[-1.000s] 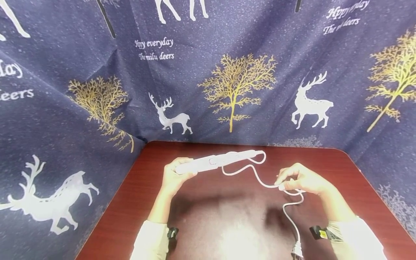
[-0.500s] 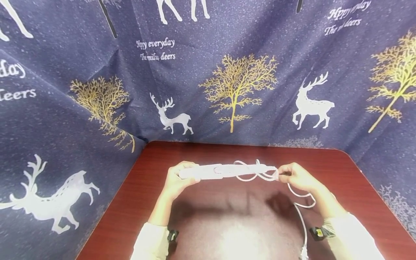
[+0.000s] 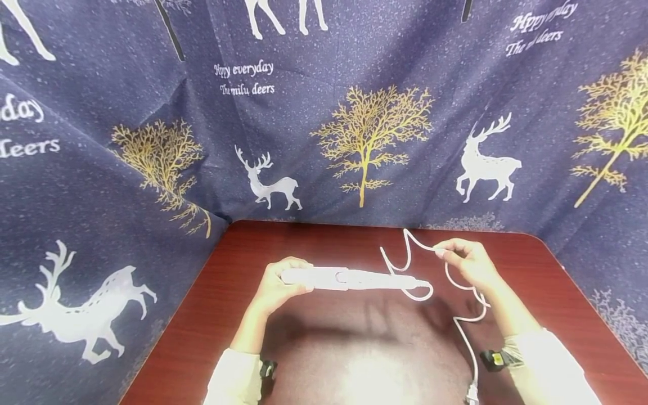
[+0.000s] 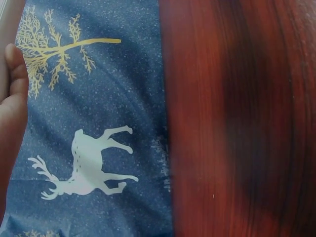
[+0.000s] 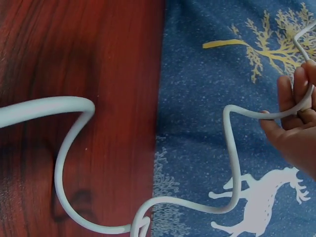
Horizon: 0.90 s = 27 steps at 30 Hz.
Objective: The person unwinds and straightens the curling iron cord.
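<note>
My left hand [image 3: 278, 286] grips one end of a long white hair straightener [image 3: 364, 279], held almost level above the table. In the left wrist view, only part of that hand [image 4: 14, 98] and a strip of the straightener [image 4: 4, 49] show at the edge. A white cord [image 3: 422, 295] leaves the straightener's right end in a small loop, and part of it rises behind the body. My right hand [image 3: 471, 263] pinches the cord between thumb and fingers, up and to the right of that end. In the right wrist view the cord [image 5: 234, 163] hangs in bends from the fingers.
Below my right hand the cord hangs down to a white plug [image 3: 472, 392] near the bottom of the head view. Under both hands lies a reddish-brown wooden table [image 3: 243, 242]. Blue cloth [image 3: 324, 112] with deer and trees surrounds its back and sides.
The straightener has dropped slightly and gone from tilted to nearly level. My right hand came in close to its cord end, then moved up, drawing the cord away from the body.
</note>
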Each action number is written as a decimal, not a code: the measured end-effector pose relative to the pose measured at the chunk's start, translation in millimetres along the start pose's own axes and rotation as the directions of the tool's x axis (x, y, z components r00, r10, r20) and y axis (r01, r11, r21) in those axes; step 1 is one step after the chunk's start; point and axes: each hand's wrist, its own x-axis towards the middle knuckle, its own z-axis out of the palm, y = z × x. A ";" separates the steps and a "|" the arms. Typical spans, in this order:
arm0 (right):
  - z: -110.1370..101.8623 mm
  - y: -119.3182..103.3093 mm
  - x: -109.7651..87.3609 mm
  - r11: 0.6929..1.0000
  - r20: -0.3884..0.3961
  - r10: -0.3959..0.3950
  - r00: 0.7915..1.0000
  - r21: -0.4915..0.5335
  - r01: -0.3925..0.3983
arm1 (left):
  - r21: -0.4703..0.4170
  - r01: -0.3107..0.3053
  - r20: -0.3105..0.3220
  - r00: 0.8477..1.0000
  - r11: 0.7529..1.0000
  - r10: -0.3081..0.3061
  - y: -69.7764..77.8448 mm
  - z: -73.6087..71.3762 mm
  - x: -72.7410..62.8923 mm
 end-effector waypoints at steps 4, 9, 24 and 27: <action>-6.6 2.9 -1.2 0.995 -0.033 0.013 0.999 0.096 -0.010 | 0.007 0.017 0.008 1.000 1.000 -0.017 -2.5 -2.1 -0.8; -17.6 7.9 -6.0 0.982 0.003 -0.059 0.998 0.180 0.058 | 0.066 0.017 -0.016 1.000 0.998 -0.016 -5.2 -6.5 -2.1; -38.9 15.3 -20.0 0.857 0.134 -0.258 0.957 0.489 0.163 | 0.127 0.044 -0.146 0.989 0.991 -0.025 -12.4 -15.2 -5.2; -42.4 17.5 -22.6 0.875 0.140 -0.250 0.958 0.457 0.161 | 0.129 0.047 -0.181 0.983 0.990 -0.023 -11.8 -16.3 -5.9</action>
